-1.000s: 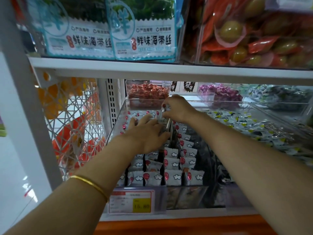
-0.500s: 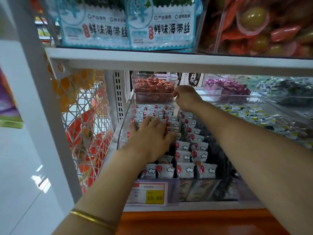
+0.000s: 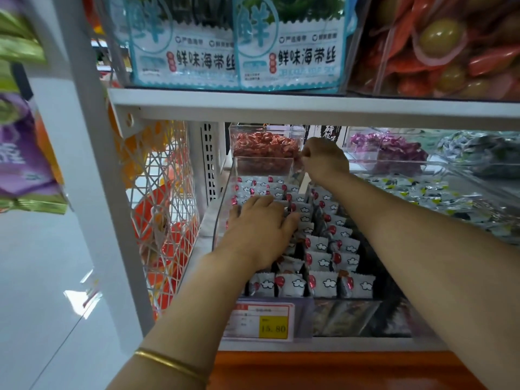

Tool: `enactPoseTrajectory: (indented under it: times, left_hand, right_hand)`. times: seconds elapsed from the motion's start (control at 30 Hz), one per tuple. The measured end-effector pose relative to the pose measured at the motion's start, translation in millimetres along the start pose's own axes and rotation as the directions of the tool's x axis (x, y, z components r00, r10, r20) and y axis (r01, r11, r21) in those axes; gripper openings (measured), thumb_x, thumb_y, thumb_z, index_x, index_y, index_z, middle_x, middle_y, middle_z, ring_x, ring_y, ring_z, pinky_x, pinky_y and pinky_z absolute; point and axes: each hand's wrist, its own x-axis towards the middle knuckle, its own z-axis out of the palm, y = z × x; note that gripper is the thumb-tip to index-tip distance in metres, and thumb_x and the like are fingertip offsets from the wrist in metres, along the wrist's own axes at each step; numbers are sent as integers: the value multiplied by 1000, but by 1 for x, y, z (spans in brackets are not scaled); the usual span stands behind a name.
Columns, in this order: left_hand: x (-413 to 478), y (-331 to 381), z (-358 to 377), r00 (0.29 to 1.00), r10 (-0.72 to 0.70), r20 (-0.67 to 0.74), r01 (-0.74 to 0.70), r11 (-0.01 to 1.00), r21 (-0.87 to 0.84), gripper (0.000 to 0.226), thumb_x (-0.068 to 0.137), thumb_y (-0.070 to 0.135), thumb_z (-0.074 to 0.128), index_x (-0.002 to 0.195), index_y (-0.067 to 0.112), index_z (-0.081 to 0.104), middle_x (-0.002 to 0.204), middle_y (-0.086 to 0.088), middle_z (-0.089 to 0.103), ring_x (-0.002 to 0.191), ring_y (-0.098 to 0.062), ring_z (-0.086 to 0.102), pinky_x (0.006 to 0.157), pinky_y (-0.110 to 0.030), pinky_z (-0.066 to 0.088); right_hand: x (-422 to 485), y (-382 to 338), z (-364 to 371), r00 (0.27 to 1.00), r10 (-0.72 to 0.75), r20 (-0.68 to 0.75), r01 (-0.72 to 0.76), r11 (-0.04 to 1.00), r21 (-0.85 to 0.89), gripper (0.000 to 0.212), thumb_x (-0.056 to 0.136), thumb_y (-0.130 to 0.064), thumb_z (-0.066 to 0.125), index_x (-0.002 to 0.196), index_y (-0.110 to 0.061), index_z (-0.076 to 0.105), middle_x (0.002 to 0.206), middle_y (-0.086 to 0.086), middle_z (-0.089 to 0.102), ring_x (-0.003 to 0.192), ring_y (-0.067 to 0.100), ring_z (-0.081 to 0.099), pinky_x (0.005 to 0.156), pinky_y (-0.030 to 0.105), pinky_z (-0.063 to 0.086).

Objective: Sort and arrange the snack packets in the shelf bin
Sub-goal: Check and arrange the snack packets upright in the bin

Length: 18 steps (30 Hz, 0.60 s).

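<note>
The snack packets [image 3: 320, 284] stand in rows in the clear bin [image 3: 221, 218]. The left grip [image 3: 259, 229] lies flat, open, on them. The right grip [image 3: 323, 161] curls at the back; I cannot tell if it holds anything. Pushing hard could tip rows.

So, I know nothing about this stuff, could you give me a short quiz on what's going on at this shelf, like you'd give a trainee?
1. True or false: the left hand lies flat on the rows of white snack packets.
2. Where is the right hand? A) at the far end of the bin B) on the top shelf C) on the floor.
3. Fill in: the yellow price tag reads ____.
Key: 1 true; 2 A; 3 15.80.
</note>
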Motion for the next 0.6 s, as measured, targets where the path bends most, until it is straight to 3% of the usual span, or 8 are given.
enactPoseTrajectory:
  times: [0.07,0.13,0.23,0.33,0.43,0.6]
  left_hand:
    - [-2,3,-2,999,2,-39,-4,999,-47,45,97,40,35,129,11,49,140,-8,42,131,-26,33,110,-45,26]
    - [-5,7,-6,995,-2,-105,-10,994,-113,43,96,33,43,131,8,46,138,-11,42,128,-28,36,109,-42,30]
    - [-15,13,-15,976,0,-217,-43,981,-191,51,93,24,52,140,13,36,144,-8,36,130,-25,35,106,-28,27]
    - [-30,18,-22,966,45,-253,-104,969,-225,64,87,27,62,143,21,32,144,-4,38,122,-18,43,99,-25,29]
    - [-50,22,-25,983,60,-173,-100,967,-233,71,81,30,69,142,21,34,140,-5,45,115,-19,50,96,-31,40]
    - [-78,25,-26,991,81,-103,-110,942,-318,48,83,23,68,128,17,53,103,5,60,83,-5,56,70,-16,46]
  right_hand:
    - [-12,1,-15,996,23,-81,-9,985,170,14,93,-9,45,92,-2,56,99,20,62,88,33,62,74,40,52]
    - [-37,3,-31,987,41,-154,15,936,351,12,96,-9,44,86,-7,51,97,19,62,77,30,65,63,37,53]
    - [-87,8,-50,969,147,-199,14,769,639,24,96,-11,48,75,-22,44,89,5,61,60,18,66,43,27,50]
    - [-134,11,-67,961,195,-198,20,662,749,22,96,-12,50,77,-23,44,82,1,60,51,11,64,40,22,46]
    - [-167,11,-79,971,213,-108,-22,532,846,11,95,-11,50,85,-11,50,74,0,59,47,7,62,39,21,48]
    - [-201,5,-90,983,182,4,-66,335,940,5,94,-8,52,93,-5,55,78,7,62,52,10,62,45,21,51]
